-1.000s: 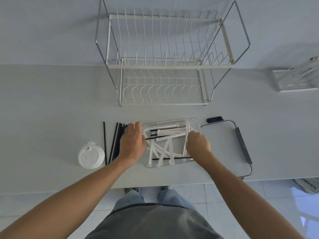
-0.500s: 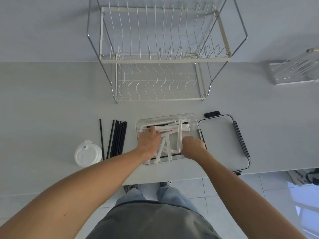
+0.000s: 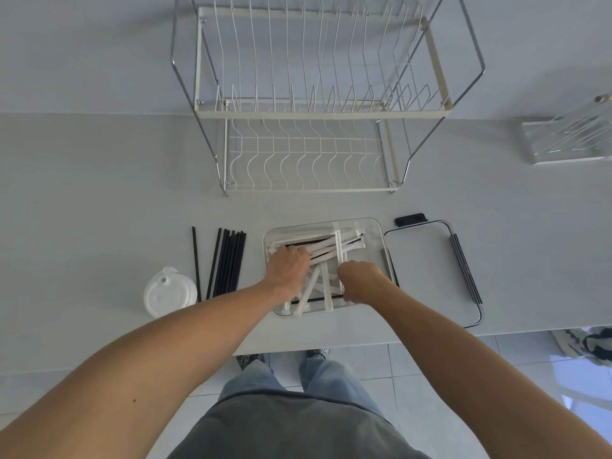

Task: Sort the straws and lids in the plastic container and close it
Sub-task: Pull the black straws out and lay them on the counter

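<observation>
A clear plastic container [image 3: 376, 228] stands at the table's near edge, holding a jumble of white wrapped straws [image 3: 331, 248] and a few black ones. My left hand [image 3: 287, 270] is inside its left half, fingers curled down onto the white straws. My right hand [image 3: 361, 282] is in the near right corner, fingers curled round white straws that stand crosswise. A row of black straws [image 3: 228, 260] lies on the table left of the container. Further left sits a stack of white cup lids [image 3: 169, 294]. The container's lid [image 3: 427, 270] lies flat to the right.
A two-tier wire dish rack [image 3: 308, 111] stands behind the container against the wall. A clear acrylic holder [image 3: 569, 140] sits at the far right. The table edge runs just below the container, with tiled floor and my legs beyond it.
My left hand moved from the black straws on the table into the container's left side. My right hand slid toward the container's near right corner, and the white straws shifted.
</observation>
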